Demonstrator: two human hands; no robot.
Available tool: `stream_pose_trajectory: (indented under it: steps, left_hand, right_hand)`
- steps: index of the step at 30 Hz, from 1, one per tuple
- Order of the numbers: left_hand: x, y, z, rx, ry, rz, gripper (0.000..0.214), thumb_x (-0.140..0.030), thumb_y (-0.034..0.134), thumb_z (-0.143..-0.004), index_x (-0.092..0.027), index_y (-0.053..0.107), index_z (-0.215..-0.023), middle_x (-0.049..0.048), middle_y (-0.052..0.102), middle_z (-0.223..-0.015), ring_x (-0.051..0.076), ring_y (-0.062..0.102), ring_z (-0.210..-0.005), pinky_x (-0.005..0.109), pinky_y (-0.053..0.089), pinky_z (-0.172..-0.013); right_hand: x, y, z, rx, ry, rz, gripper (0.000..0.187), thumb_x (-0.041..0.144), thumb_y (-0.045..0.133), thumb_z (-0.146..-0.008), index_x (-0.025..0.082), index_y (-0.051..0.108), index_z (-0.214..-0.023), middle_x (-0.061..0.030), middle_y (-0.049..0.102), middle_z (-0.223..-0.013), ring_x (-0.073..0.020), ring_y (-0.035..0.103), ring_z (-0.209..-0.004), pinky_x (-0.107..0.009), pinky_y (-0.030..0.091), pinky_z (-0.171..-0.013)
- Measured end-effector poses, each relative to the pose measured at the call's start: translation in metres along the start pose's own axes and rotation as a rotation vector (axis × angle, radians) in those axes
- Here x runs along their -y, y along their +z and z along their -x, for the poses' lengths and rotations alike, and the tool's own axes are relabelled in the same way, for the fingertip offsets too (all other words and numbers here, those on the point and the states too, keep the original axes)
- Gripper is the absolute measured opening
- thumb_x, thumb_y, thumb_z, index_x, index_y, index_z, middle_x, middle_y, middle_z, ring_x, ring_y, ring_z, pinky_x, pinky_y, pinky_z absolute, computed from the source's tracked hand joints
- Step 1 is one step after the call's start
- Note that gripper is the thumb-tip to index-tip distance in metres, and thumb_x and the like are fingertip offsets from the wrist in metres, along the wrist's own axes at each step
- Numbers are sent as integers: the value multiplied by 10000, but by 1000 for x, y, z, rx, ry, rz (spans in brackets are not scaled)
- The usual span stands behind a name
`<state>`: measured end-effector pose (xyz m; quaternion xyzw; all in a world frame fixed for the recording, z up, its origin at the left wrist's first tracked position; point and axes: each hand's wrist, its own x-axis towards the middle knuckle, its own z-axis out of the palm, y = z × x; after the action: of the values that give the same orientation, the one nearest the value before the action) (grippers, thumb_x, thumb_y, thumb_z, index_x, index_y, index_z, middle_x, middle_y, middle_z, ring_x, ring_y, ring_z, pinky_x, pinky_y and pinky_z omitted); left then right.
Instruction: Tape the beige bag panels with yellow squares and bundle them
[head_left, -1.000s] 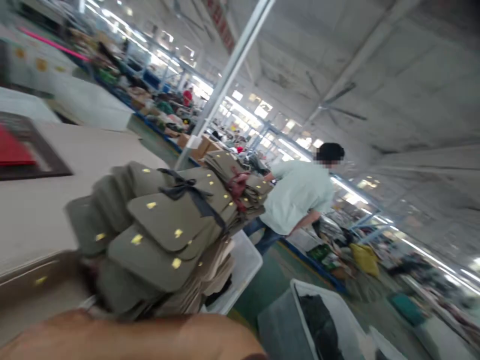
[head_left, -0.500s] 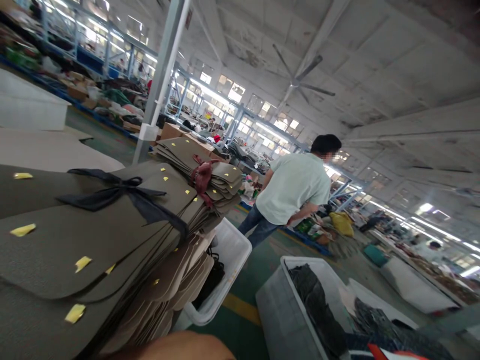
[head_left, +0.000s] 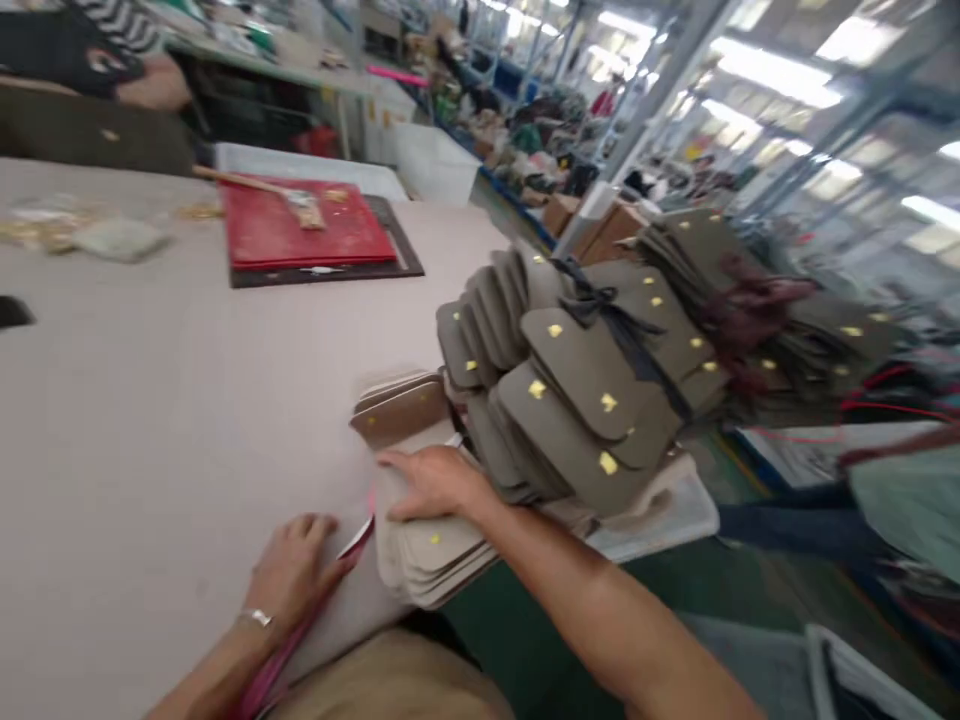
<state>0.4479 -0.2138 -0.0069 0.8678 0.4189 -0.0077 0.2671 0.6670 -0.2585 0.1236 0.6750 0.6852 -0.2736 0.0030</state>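
My right hand point(head_left: 435, 482) rests on a stack of beige flat panels point(head_left: 442, 545) with small yellow marks, at the table's edge. Its thumb and forefinger are spread apart; the other fingers are largely hidden. To the left, my left hand point(head_left: 292, 565), with a bracelet on the wrist, lies on the table, fingers loosely bent and thumb apart. A pink strip point(head_left: 358, 545) runs beside and beneath that thumb. Just beyond my right hand, a brown flap point(head_left: 401, 415) stands up. Grey-brown panels point(head_left: 577, 400) with yellow marks lie there in a bundle tied by a dark cloth strip point(head_left: 611, 310).
The pale table point(head_left: 150, 400) bears a red board point(head_left: 307, 225) with a wooden-handled brush point(head_left: 259, 185) on it, and small bags point(head_left: 120, 240). A second bundle point(head_left: 825, 320) has a dark red tie. Another person's arm point(head_left: 154, 85) shows far left; someone stands at right.
My view has swung left and down from the room to the table. Both my hands are now visible, the right on the beige stack. The bundles now appear further right.
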Motion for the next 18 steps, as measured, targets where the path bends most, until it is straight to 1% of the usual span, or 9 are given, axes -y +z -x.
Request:
stream_pose_trajectory:
  steps: [1,2,4,6,8,11,14,16,18]
  left_hand:
    - [16,-6,18,22,-14,-46,298,-418,598,-814,-148,615,-939,109,578,-1021,259,510,-956,434,420,-893]
    - [24,-9,31,47,-16,-54,248,-394,554,-823,-158,610,-874,116,579,-982,271,501,-931,429,408,-877]
    - [26,-10,40,88,-30,28,190,-322,443,-834,-184,554,-766,122,579,-915,277,500,-897,415,391,-854]
    - [23,-10,35,106,-105,167,159,-304,392,-822,-204,476,-731,105,576,-828,259,520,-834,389,396,-819]
    - [27,-17,24,119,-235,279,181,-356,345,-835,-214,424,-754,65,550,-711,224,526,-704,343,418,-715]
    - [43,-46,6,181,-375,407,313,-488,316,-833,-208,457,-839,3,488,-593,178,451,-518,273,363,-511]
    - [43,-86,-3,357,-304,473,473,-652,501,-692,-189,568,-763,2,488,-597,154,433,-537,249,339,-506]
    - [25,-107,-2,460,-195,464,489,-678,548,-628,-191,588,-637,8,494,-588,151,439,-562,251,355,-545]
    - [-1,-117,0,455,-64,446,483,-682,507,-663,-211,612,-642,14,541,-603,168,482,-587,266,390,-589]
  right_hand:
    - [6,6,-9,-9,-45,14,787,548,652,-690,298,394,-1391,-107,695,-1086,-320,658,-978,-407,501,-794]
    - [9,10,-14,-22,-73,27,785,537,650,-692,296,390,-1393,-113,698,-1076,-324,660,-971,-403,499,-786]
    - [10,10,-14,-37,-73,44,782,528,661,-686,304,395,-1386,-110,704,-1053,-323,665,-952,-386,492,-769]
    - [9,5,-9,-20,-47,53,786,536,668,-681,314,397,-1384,-102,706,-1041,-317,666,-948,-369,482,-761]
    - [9,2,-4,2,-13,58,798,550,675,-675,324,395,-1388,-98,704,-1044,-317,664,-953,-362,475,-757]
    - [11,2,-2,-6,7,48,808,559,692,-658,334,408,-1380,-97,705,-1052,-325,662,-957,-372,480,-754]
    - [8,2,-5,-19,-11,9,811,564,703,-646,336,424,-1373,-89,697,-1093,-319,657,-980,-381,491,-782]
    - [8,1,-9,-10,-27,-34,824,576,706,-638,330,431,-1376,-80,684,-1138,-307,647,-1015,-384,494,-819]
    - [13,-1,-14,-23,-10,-102,765,565,689,-661,308,479,-1350,-71,679,-1157,-288,636,-1045,-374,495,-852]
